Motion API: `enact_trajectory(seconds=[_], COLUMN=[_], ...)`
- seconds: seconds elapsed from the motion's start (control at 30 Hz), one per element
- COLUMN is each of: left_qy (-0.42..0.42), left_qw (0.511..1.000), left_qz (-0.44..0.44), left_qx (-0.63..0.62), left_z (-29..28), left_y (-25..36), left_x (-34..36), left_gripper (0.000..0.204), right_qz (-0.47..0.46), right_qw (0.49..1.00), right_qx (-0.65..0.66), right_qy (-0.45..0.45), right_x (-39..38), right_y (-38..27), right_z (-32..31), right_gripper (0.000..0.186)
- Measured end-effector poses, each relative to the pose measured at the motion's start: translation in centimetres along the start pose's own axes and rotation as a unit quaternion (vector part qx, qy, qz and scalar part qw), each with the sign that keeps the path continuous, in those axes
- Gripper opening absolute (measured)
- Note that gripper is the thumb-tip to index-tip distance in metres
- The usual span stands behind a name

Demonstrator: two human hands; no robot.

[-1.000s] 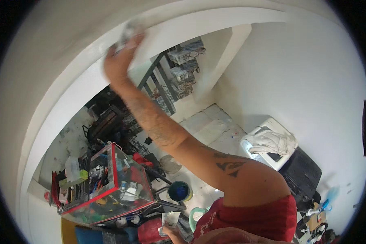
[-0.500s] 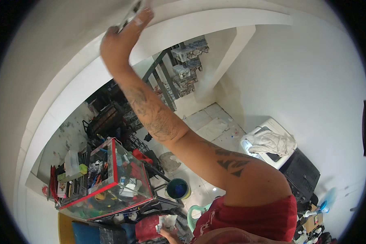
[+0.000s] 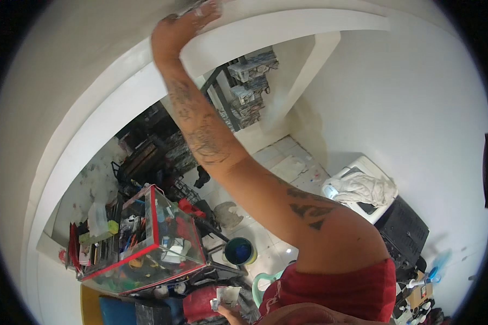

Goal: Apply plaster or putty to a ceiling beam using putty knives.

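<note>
My right arm stretches up across the view, and my right hand is pressed close to the pale ceiling near the edge of a white beam. Its fingers, smeared with white, close round a flat scraper, mostly hidden by the hand and the top rim. Low in the view, my left hand grips a flat plate smeared with whitish paste. Only part of that hand shows, beside my red shirt.
A curved-looking white beam spans overhead. Below stand a red-edged glass case full of odds and ends, a dark green bucket and a green chair. A white appliance with a cloth and a black box stand right.
My right hand has moved up and to the right along the ceiling, taking the scraper nearly out of sight. My left hand with the plate has hardly moved.
</note>
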State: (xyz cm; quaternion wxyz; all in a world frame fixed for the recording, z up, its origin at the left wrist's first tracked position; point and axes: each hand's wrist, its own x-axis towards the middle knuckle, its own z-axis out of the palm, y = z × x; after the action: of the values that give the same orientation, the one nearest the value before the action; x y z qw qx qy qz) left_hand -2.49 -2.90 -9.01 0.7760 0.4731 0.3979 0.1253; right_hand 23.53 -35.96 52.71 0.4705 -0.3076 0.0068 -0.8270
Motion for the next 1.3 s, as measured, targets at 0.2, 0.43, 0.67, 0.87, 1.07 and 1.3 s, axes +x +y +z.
enact_trajectory(seconds=[0.2,0.43,0.67,0.87,1.07,1.3], left_qy=[-0.006,-0.005,-0.008,-0.014,-0.009,-0.006], left_qw=[1.0,1.0,1.0,1.0,1.0,1.0], left_qz=[-0.002,0.0,-0.002,-0.002,-0.002,-0.003], left_qx=[0.007,0.002,0.001,0.001,-0.008,-0.008], left_z=[1.0,0.4,-0.7,-1.5,-1.7,-1.4], left_y=[0.0,0.5,0.4,0.2,-0.1,-0.3], left_x=[0.0,0.1,0.2,-0.1,-0.4,-0.4], left_gripper=[0.028,0.028,0.028,0.028,0.028,0.028], right_qz=[-0.02,0.081,0.039,-0.024,0.095,0.025], right_qw=[0.982,0.989,0.991,0.985,0.987,0.999], right_qx=[0.064,0.125,0.12,0.141,0.132,0.02], right_qy=[-0.174,-0.009,-0.041,-0.097,-0.014,0.004], right_x=[-6.2,1.3,1.6,-4.6,-1.0,0.5], right_y=[-1.3,-0.7,-4.4,-7.1,-5.6,-6.4], right_z=[-0.8,-4.6,-3.7,-3.4,-5.8,-1.7], right_gripper=[0.067,0.072,0.066,0.07,0.075,0.066])
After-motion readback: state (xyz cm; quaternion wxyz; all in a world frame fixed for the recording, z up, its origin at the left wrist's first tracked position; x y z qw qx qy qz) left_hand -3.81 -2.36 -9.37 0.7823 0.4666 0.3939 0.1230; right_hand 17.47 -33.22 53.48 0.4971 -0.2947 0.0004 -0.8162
